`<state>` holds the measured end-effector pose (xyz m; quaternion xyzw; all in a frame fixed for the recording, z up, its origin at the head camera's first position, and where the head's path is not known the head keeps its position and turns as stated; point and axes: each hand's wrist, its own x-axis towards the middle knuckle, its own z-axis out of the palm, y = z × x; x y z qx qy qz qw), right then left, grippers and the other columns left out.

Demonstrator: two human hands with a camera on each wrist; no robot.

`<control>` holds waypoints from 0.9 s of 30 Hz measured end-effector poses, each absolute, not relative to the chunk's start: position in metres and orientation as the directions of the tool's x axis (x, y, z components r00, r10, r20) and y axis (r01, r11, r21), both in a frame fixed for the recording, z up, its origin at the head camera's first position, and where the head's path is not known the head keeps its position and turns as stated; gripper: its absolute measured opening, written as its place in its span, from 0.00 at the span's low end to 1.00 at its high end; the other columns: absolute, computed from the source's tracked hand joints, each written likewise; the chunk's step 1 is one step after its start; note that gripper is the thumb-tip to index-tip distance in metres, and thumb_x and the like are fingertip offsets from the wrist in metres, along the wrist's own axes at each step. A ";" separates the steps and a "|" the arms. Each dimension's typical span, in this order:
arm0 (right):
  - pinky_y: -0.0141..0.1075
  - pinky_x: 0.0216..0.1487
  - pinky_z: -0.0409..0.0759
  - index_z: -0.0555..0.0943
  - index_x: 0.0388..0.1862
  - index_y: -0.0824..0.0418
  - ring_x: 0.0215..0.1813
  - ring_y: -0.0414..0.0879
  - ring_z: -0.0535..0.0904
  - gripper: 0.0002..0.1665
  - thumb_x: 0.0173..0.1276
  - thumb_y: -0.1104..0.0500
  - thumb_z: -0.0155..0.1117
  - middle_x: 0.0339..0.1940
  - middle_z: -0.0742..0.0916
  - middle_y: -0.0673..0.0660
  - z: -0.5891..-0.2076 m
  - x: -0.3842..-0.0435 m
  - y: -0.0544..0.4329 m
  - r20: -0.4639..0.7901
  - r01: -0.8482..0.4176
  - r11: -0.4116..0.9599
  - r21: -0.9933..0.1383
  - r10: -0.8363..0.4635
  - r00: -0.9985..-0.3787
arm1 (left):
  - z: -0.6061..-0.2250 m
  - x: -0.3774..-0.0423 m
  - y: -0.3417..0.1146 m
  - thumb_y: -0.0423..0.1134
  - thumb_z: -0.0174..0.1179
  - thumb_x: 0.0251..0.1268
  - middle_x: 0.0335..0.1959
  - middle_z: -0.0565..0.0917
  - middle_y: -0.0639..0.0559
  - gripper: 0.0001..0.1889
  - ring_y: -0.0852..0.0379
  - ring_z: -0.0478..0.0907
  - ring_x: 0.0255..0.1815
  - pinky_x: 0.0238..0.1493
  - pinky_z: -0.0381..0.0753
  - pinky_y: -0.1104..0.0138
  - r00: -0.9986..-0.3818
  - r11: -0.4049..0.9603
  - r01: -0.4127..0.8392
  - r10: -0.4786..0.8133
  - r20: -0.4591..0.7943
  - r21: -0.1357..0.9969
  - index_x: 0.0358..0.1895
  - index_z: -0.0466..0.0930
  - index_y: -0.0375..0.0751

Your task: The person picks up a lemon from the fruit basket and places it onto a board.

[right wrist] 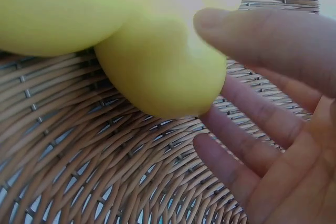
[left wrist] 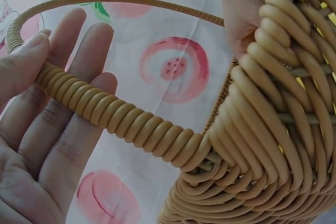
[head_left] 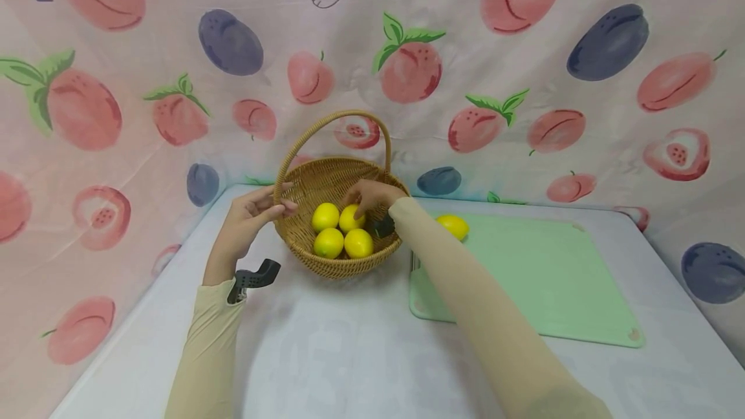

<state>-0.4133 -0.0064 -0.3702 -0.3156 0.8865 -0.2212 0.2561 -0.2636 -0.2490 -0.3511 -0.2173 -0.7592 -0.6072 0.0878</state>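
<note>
A wicker basket (head_left: 334, 268) with a tall arched handle (left wrist: 131, 121) holds several yellow lemons (head_left: 328, 243). My left hand (head_left: 247, 215) is at the left foot of the handle, thumb on one side and fingers behind it, lightly pinching it. Inside the basket, my right hand (head_left: 372, 194) reaches down over the back right lemon (right wrist: 157, 66). In the right wrist view the thumb lies on top of that lemon and fingertips meet its side, while the little finger sits apart from it. Other lemons press close beside it.
To the right lies a pale green cutting board (head_left: 541, 277). One more lemon (head_left: 454, 226) sits at its back left corner, partly behind my right sleeve. A fruit-printed cloth (head_left: 372, 50) hangs behind the white tabletop (head_left: 326, 354).
</note>
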 end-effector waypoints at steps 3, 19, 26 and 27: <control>0.42 0.62 0.74 0.75 0.61 0.59 0.64 0.54 0.71 0.26 0.62 0.64 0.64 0.63 0.78 0.58 -0.370 -0.413 -0.006 -0.317 -0.441 0.719 -0.537 -0.657 -0.684 | -0.351 -0.264 -0.250 0.31 0.53 0.68 0.35 0.86 0.64 0.19 0.65 0.84 0.41 0.47 0.81 0.72 -0.888 0.166 0.439 0.227 0.399 0.883 0.61 0.70 0.29; 0.42 0.61 0.75 0.76 0.61 0.58 0.63 0.53 0.73 0.30 0.57 0.67 0.68 0.62 0.78 0.58 -0.372 -0.413 -0.003 -0.340 -0.431 0.718 -0.547 -0.661 -0.669 | -0.348 -0.264 -0.248 0.31 0.54 0.67 0.35 0.86 0.64 0.18 0.65 0.84 0.41 0.49 0.80 0.73 -0.884 0.169 0.445 0.237 0.402 0.879 0.60 0.72 0.32; 0.43 0.64 0.73 0.76 0.60 0.55 0.65 0.53 0.71 0.30 0.57 0.65 0.70 0.63 0.77 0.59 -0.377 -0.418 -0.003 -0.357 -0.412 0.696 -0.587 -0.680 -0.640 | -0.350 -0.263 -0.248 0.30 0.54 0.67 0.35 0.86 0.63 0.18 0.64 0.84 0.41 0.48 0.80 0.73 -0.884 0.159 0.444 0.240 0.402 0.882 0.59 0.72 0.32; 0.43 0.64 0.73 0.76 0.60 0.55 0.65 0.52 0.71 0.30 0.56 0.64 0.70 0.63 0.77 0.58 -0.378 -0.420 -0.003 -0.359 -0.411 0.698 -0.587 -0.679 -0.640 | -0.350 -0.263 -0.248 0.30 0.54 0.67 0.35 0.86 0.63 0.18 0.64 0.84 0.41 0.48 0.80 0.73 -0.884 0.156 0.443 0.240 0.402 0.883 0.59 0.72 0.32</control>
